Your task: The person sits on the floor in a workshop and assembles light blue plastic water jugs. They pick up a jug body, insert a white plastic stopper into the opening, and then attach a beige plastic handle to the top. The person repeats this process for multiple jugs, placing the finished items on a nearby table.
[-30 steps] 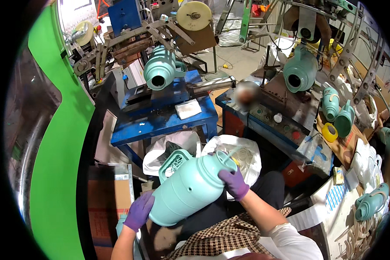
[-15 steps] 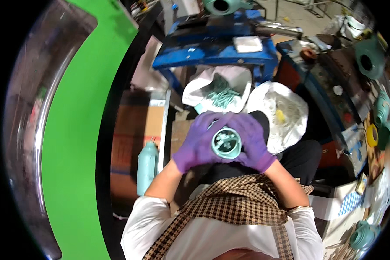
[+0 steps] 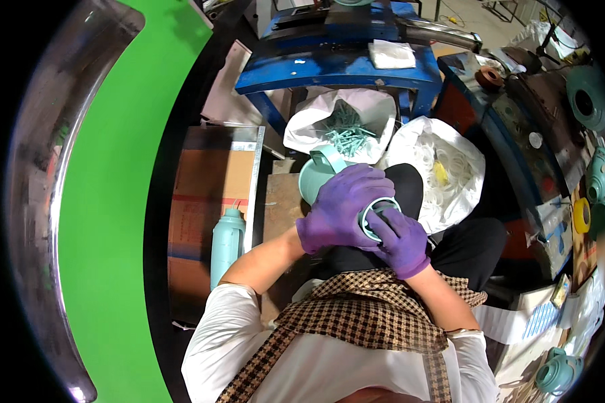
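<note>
A teal flask shell (image 3: 309,183) with a loop handle lies tilted over my lap, its round open end (image 3: 365,220) turned toward me. My left hand (image 3: 346,205), in a purple glove, is wrapped over its side from above. At the open end is my right hand (image 3: 405,243), also gloved in purple. Its bent fingers reach over the rim and into the mouth. What those fingertips touch inside is hidden. The gloves cover the middle of the shell.
A teal bottle (image 3: 228,245) lies at left by brown cartons (image 3: 202,201). Ahead, white sacks hold teal strips (image 3: 349,131) and clear rings (image 3: 450,158). Behind them stands a blue metal table (image 3: 343,77). More teal flask parts (image 3: 597,174) line the right side.
The shell has tipped, bringing its handle and side into view at the far left. My right hand has moved from its side to the mouth, with fingers inside. My left hand has shifted over the top.
</note>
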`<state>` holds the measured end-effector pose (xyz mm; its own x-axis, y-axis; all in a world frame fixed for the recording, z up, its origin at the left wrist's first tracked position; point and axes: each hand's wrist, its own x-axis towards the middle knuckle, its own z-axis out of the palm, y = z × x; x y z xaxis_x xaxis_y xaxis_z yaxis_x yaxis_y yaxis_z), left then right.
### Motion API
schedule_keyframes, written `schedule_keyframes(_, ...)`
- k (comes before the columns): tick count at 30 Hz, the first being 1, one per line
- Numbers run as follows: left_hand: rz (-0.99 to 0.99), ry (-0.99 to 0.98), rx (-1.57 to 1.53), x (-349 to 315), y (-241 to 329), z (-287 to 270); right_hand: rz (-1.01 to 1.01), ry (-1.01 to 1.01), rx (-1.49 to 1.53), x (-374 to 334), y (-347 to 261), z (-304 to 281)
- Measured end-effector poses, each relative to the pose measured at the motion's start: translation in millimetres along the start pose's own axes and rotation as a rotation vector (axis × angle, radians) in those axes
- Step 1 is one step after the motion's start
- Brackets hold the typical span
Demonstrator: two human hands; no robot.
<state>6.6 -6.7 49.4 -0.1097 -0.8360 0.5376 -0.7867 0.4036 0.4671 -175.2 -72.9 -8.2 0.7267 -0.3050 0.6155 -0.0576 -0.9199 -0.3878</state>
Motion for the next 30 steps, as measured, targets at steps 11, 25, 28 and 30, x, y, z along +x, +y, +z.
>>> schedule_keyframes(11, 0.109, -0.151, 0.172, 10, -22, 17, 0.106, -0.253, 0.033, -1, 16, -6)
schedule_keyframes(25, 0.011, 0.222, 0.040, 10, -67, -33, 0.769, -0.661, -0.575, -52, 317, 75)
schedule_keyframes(28, -0.058, 0.123, -0.006, -3, -45, -36, 0.837, -0.621, -0.618, -71, 343, 97)
schedule_keyframes(30, -0.132, 0.128, 0.031, -16, -36, -33, 0.814, -0.642, -0.597, -48, 324, 91)
